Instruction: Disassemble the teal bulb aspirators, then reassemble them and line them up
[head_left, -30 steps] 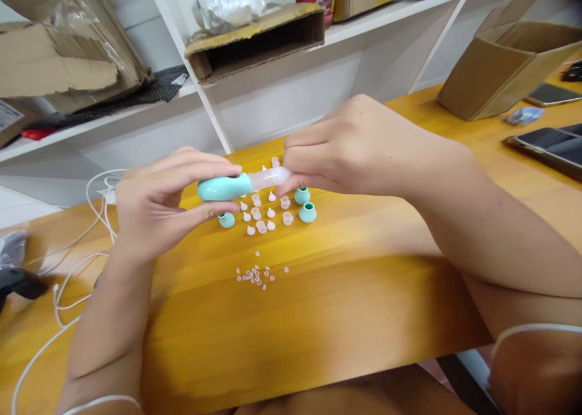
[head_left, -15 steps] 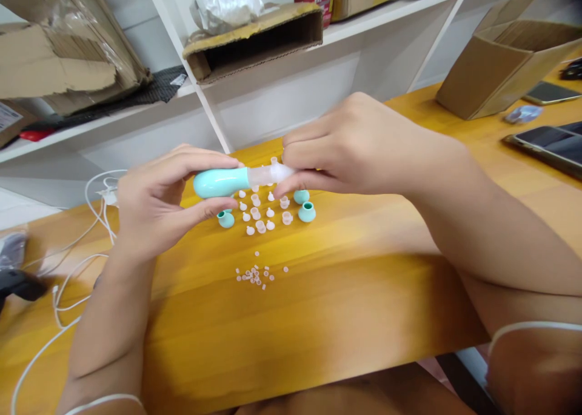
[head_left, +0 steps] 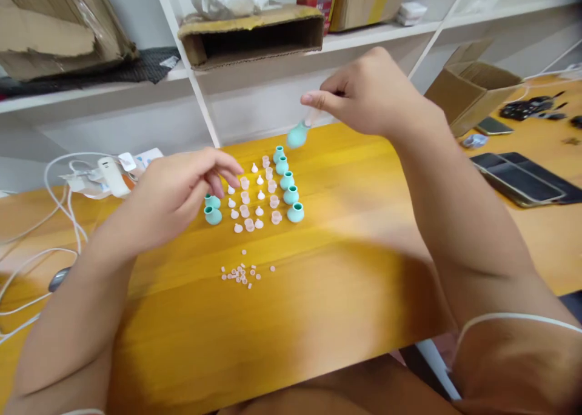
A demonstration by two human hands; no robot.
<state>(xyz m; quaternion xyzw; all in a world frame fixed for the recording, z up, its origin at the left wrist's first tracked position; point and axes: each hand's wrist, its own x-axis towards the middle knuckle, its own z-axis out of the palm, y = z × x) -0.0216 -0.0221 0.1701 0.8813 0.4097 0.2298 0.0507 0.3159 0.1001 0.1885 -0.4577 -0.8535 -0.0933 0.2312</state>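
In my right hand (head_left: 364, 94), a bulb syringe (head_left: 297, 135) hangs by its clear nozzle, teal bulb downward. Thumb and fingers pinch the nozzle and hide its tip. My left hand (head_left: 182, 194) hovers over the left of the rows, fingers loosely bent and apart, with nothing seen in it. To the right of the rows stands a column of teal bulbs (head_left: 296, 212), mouths up. Two more teal bulbs (head_left: 213, 215) show beside my left hand. Between them are rows of clear cup-like pieces (head_left: 250, 225) and small white cone tips (head_left: 259, 211).
Small pale rings (head_left: 239, 275) lie scattered nearer me on the wooden table (head_left: 291, 324). White cables and a power adapter (head_left: 113, 176) are at left. Phones (head_left: 522, 177) and an open cardboard box (head_left: 473, 91) are at right. White shelving (head_left: 264, 91) rises behind.
My left hand has let go of the bulb and moved down. My right hand has carried the bulb syringe up and right, and the bulb now hangs downward. The view has shifted slightly.
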